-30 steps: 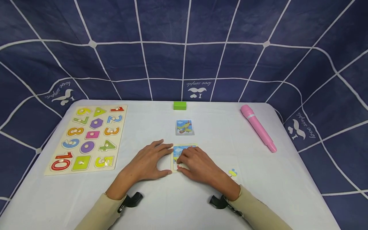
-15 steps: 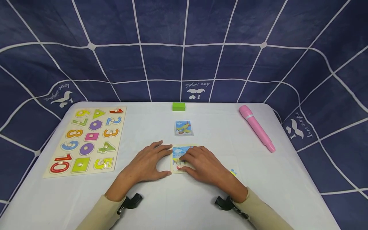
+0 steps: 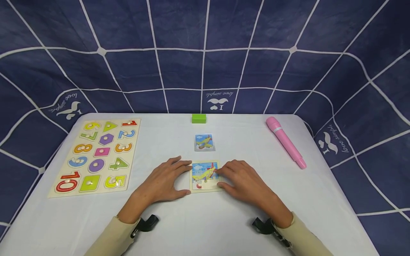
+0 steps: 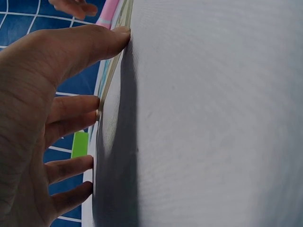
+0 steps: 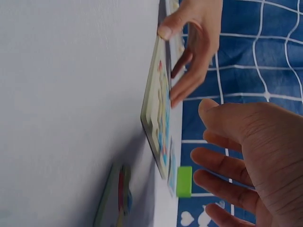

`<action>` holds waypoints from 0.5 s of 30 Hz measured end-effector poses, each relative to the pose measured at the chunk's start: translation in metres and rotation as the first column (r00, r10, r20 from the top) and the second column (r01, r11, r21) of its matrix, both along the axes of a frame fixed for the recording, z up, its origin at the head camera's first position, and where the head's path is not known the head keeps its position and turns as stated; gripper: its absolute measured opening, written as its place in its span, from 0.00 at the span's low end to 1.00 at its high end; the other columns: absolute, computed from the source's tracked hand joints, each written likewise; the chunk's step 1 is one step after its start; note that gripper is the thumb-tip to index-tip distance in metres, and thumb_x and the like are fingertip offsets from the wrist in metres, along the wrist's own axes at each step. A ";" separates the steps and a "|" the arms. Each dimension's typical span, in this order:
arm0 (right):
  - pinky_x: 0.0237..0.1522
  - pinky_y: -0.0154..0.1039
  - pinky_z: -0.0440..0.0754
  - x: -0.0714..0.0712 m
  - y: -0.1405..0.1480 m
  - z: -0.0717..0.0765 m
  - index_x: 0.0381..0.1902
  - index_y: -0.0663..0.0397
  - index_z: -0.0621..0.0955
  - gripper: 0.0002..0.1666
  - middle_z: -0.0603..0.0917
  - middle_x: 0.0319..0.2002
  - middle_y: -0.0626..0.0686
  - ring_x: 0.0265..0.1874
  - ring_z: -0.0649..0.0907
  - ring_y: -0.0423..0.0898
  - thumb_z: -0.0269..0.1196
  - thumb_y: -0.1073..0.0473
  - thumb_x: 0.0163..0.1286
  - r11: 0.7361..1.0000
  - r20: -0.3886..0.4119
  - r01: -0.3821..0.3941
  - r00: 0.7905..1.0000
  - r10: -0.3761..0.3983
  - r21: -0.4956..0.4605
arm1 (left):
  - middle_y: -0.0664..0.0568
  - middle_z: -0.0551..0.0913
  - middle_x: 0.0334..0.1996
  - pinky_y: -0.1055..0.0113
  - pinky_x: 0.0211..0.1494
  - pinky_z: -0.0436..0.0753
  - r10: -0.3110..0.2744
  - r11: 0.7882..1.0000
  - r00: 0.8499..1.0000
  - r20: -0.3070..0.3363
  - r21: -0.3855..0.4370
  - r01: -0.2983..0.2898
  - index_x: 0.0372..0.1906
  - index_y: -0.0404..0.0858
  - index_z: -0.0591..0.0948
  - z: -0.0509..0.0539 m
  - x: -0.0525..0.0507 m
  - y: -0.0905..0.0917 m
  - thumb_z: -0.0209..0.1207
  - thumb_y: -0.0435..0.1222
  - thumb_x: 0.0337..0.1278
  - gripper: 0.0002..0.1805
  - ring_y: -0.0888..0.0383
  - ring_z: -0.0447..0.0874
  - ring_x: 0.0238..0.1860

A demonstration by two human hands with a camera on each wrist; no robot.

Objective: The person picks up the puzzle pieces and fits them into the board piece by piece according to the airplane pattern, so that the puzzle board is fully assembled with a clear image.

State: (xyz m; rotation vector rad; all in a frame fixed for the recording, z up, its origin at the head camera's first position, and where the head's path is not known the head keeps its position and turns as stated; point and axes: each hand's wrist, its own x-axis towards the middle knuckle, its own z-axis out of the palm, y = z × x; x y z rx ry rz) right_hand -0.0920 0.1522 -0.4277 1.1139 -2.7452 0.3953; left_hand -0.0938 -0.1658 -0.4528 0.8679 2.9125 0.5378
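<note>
A small airplane jigsaw puzzle (image 3: pixel 198 166) in a pale frame lies flat at the middle of the table. Most of its picture is filled; a pale bare area shows along the lower part. My left hand (image 3: pixel 163 179) rests at the frame's left edge, thumb and fingertips touching it, fingers spread. At the right edge hovers my right hand (image 3: pixel 245 181), fingers loosely bent, with nothing seen between them in the right wrist view. Low in that view a loose puzzle piece (image 5: pixel 120 191) lies on the table; the right arm hides it in the head view.
A picture card of the same airplane (image 3: pixel 204 143) lies beyond the puzzle, with a green block (image 3: pixel 199 118) behind it. A number-and-shape pegboard (image 3: pixel 86 142) is on the left. A pink toy microphone (image 3: pixel 286 143) lies on the right.
My right hand has drawn back to the right from over the puzzle, uncovering the plane's tail. The loose piece has gone out of sight under the arm. My left hand stays put.
</note>
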 end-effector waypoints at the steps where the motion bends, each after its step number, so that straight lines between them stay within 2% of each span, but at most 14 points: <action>1: 0.62 0.47 0.82 0.000 0.003 0.000 0.58 0.43 0.89 0.22 0.87 0.49 0.44 0.52 0.84 0.45 0.76 0.46 0.69 1.000 0.000 0.006 1.000 -0.006 -0.003 | 0.58 0.75 0.77 0.37 0.74 0.74 -0.001 1.000 1.000 -0.001 0.000 0.001 0.72 0.48 0.82 0.000 0.000 0.000 0.76 0.62 0.52 0.43 0.44 0.65 0.82; 15: 0.63 0.50 0.82 0.008 0.035 0.002 0.56 0.44 0.89 0.23 0.88 0.50 0.43 0.53 0.84 0.44 0.79 0.46 0.66 0.996 0.028 0.086 0.996 -0.085 -0.022 | 0.57 0.75 0.77 0.37 0.74 0.74 0.001 1.000 1.000 -0.005 -0.003 -0.001 0.73 0.48 0.81 0.000 0.000 0.000 0.76 0.62 0.52 0.44 0.44 0.65 0.82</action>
